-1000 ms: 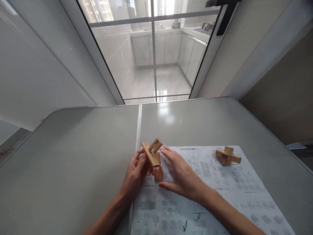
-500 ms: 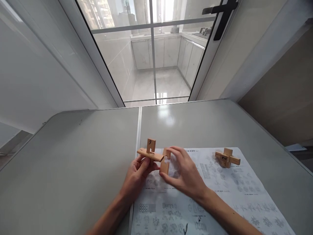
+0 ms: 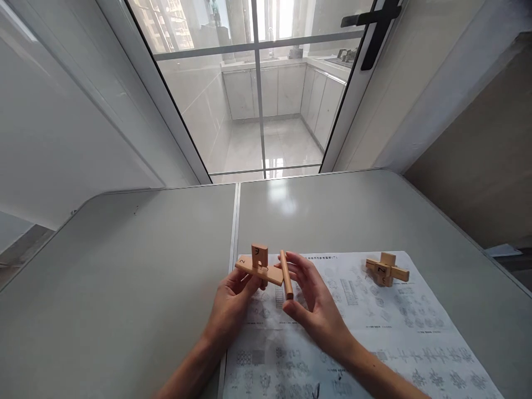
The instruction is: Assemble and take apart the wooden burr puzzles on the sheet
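Note:
My left hand (image 3: 233, 299) pinches two interlocked wooden puzzle pieces (image 3: 260, 267) from below. One flat piece lies roughly level with a "2" on it, and the other stands upright through it, marked with what looks like a "3". Just to the right, my right hand (image 3: 316, 299) grips a separate wooden puzzle piece (image 3: 286, 275) by its two ends, between thumb and fingers. That piece is seen edge-on, close against the right end of the level piece; whether they touch I cannot tell.
A printed sheet of puzzle diagrams (image 3: 353, 332) lies under my hands on the grey table (image 3: 124, 288). An assembled wooden cross puzzle (image 3: 386, 269) stands on the sheet's upper right. Beyond the table's far edge is a glass door (image 3: 282, 138) with a black handle (image 3: 374, 27).
The piece in my right hand has turned from showing its notched flat face to edge-on. My left hand has tilted the joined pieces, so the level one now slants down to the right.

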Tool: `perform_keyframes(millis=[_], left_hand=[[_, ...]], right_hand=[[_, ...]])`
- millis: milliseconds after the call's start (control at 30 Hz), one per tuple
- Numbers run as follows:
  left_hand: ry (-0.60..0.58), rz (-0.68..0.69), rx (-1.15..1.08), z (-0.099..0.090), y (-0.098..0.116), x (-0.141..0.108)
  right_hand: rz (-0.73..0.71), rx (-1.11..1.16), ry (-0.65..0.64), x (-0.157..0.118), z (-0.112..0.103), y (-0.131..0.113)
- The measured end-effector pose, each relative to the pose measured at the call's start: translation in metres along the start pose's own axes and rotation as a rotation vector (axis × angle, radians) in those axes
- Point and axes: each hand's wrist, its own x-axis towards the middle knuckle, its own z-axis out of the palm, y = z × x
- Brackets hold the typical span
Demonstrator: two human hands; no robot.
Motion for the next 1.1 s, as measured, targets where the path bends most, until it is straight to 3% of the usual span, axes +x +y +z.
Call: perform_keyframes(millis=[300, 533, 867, 1100], left_hand=[[0.039, 0.1, 0.13, 0.007, 0.011, -0.004], [-0.104, 0.085, 0.134, 0.013, 0.007, -0.011], [-0.117, 0.105, 0.161, 0.012, 0.006, -0.01], [-0.106, 0.103, 0.191, 0.011, 0.0, -0.012]], right_hand=[[0.011, -0.059, 0.032, 0.001, -0.003, -0.004], [0.004, -0.119, -0.003, 0.001, -0.002, -0.002], [-0.01, -0.145, -0.034, 0.002, -0.003, -0.005], [0.056, -0.122, -0.01, 0.001, 0.0, -0.004]])
